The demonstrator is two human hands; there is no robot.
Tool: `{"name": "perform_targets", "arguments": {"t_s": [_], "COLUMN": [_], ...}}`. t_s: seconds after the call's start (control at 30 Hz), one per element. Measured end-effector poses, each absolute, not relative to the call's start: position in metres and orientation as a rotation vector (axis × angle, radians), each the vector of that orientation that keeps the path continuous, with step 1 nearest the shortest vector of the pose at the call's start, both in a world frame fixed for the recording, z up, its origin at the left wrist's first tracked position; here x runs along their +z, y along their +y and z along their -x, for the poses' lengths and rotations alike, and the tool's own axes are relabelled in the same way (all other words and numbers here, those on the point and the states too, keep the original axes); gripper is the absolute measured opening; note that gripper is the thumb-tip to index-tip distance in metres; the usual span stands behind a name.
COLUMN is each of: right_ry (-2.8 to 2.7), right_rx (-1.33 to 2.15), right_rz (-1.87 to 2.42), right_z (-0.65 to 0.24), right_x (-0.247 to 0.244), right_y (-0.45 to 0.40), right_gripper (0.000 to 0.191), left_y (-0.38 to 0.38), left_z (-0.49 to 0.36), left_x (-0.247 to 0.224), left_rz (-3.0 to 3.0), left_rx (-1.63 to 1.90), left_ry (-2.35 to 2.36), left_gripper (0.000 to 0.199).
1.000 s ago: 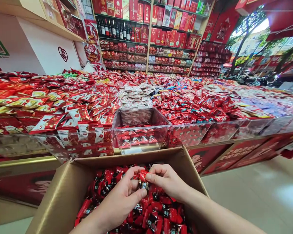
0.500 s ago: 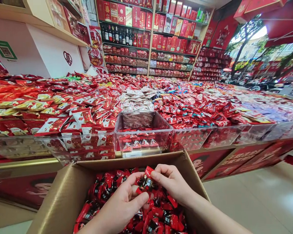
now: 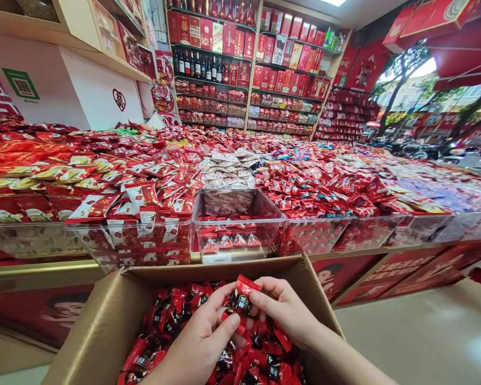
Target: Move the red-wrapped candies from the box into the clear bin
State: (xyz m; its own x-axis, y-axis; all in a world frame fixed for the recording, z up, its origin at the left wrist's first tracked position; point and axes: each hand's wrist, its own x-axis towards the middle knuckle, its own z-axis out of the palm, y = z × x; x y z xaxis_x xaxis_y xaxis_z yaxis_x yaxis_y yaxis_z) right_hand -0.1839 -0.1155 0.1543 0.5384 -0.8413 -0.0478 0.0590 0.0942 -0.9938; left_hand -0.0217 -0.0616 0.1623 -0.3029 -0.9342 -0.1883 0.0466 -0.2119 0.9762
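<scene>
Both hands are over an open cardboard box filled with red and black wrapped candies. My right hand pinches an upright candy packet between thumb and fingers. My left hand curls around the packet's left and lower side, its fingers and thumb closed on candy packets; its far fingertips are partly hidden. Just beyond the box stands a clear plastic bin with rows of similar red and black packets low inside it.
Clear bins heaped with red packets stand left of it, others to the right. Red-and-white packets lie behind. Shelves with boxes and bottles line the back. Tiled floor shows at the right.
The right thumb and fingers have shifted on the packet, which now shows more of its front. The view has tilted slightly, so the shelves and bins sit a little lower and further right.
</scene>
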Motion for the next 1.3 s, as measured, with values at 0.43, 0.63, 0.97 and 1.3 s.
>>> {"name": "perform_targets", "arguments": {"t_s": [0.43, 0.63, 0.97, 1.3], "right_ry": [0.682, 0.741, 0.912, 1.216], "right_rx": [-0.764, -0.818, -1.009, -0.004], "right_rz": [1.233, 1.503, 1.706, 1.591], "right_z": [0.166, 0.166, 0.149, 0.077], "right_x": [0.162, 0.179, 0.279, 0.242], "right_y": [-0.112, -0.109, -0.218, -0.285], "right_gripper": [0.025, 0.023, 0.012, 0.020], "left_y": [-0.058, -0.057, -0.059, -0.065], "left_z": [0.019, 0.018, 0.019, 0.011], "left_x": [0.166, 0.169, 0.165, 0.159], "left_rz": [-1.096, -1.041, -1.190, -1.293], "left_rx": [-1.488, -1.518, -1.513, -1.436], "left_ry": [-1.145, -1.158, -1.332, -1.640], "left_gripper": [0.048, 0.053, 0.028, 0.024]}}
